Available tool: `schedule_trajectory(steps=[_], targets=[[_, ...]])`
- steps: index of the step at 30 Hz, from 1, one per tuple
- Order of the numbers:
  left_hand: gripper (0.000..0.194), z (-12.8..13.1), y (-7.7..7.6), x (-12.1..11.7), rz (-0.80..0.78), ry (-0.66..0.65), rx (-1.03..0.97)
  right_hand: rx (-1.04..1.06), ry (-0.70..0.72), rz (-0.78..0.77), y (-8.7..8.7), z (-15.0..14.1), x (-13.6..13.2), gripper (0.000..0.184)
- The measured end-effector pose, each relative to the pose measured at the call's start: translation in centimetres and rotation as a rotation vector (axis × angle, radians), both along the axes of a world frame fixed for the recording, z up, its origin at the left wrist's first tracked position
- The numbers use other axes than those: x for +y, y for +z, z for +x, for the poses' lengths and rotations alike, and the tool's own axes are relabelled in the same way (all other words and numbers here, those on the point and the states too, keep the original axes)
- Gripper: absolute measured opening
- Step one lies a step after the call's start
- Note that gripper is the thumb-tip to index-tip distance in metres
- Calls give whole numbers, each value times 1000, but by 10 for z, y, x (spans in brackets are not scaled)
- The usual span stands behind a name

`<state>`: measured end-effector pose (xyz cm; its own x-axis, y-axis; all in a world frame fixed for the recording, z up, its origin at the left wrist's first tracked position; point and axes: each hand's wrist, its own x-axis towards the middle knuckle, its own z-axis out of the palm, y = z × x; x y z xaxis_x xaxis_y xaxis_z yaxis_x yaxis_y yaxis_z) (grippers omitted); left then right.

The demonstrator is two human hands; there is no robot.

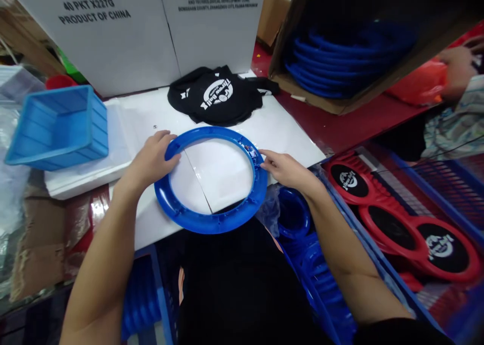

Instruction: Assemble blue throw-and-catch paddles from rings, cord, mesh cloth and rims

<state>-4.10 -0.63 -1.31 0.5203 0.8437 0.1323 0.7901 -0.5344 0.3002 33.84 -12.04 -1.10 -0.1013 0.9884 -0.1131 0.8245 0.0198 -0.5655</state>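
A blue plastic ring point(215, 223) is held near the front edge of the white work surface point(291, 133). My left hand point(157, 156) grips its upper left side, thumb on the inner face and fingers around the outer edge. At the ring's right side, my right hand point(282, 168) pinches the rim between thumb and fingers. Just beyond the ring lies a loose pile of black fabric point(242, 100) with a white "Throw Ball" print.
A light blue bin point(60, 133) stands at the left. White cartons point(124, 43) back the work surface. At upper right, a cardboard box point(336, 106) holds stacked blue rings point(333, 58). Red discs with black centres point(442, 249) fill a crate at right. Another person's arm point(457, 70) shows far right.
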Motion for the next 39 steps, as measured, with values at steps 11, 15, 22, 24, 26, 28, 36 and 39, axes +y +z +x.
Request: schedule_trajectory(steps=[11, 15, 22, 24, 26, 28, 36, 39], targets=[[57, 12, -3, -6, -79, -137, -98, 108, 374, 13, 2, -5, 99, 44], [59, 13, 4, -11, -120, -12, -21, -30, 210, 323, 0, -28, 153, 35], [64, 15, 19, -23, -87, 124, 244, -66, 304, 480, -13, -44, 198, 24], [61, 17, 19, -25, -24, 91, 308, -38, 288, 534, -17, -39, 198, 26], [55, 20, 18, -27, 47, 55, 330, -1, 231, 595, -20, -33, 199, 30], [49, 22, 15, -28, 113, 5, 298, 103, 113, 685, -21, -28, 202, 32], [38, 24, 9, -31, 127, -232, -9, 669, -31, 843, -1, -21, 188, 32], [46, 24, 8, -29, 101, -119, 63, 655, 158, 565, 13, -22, 171, 40]])
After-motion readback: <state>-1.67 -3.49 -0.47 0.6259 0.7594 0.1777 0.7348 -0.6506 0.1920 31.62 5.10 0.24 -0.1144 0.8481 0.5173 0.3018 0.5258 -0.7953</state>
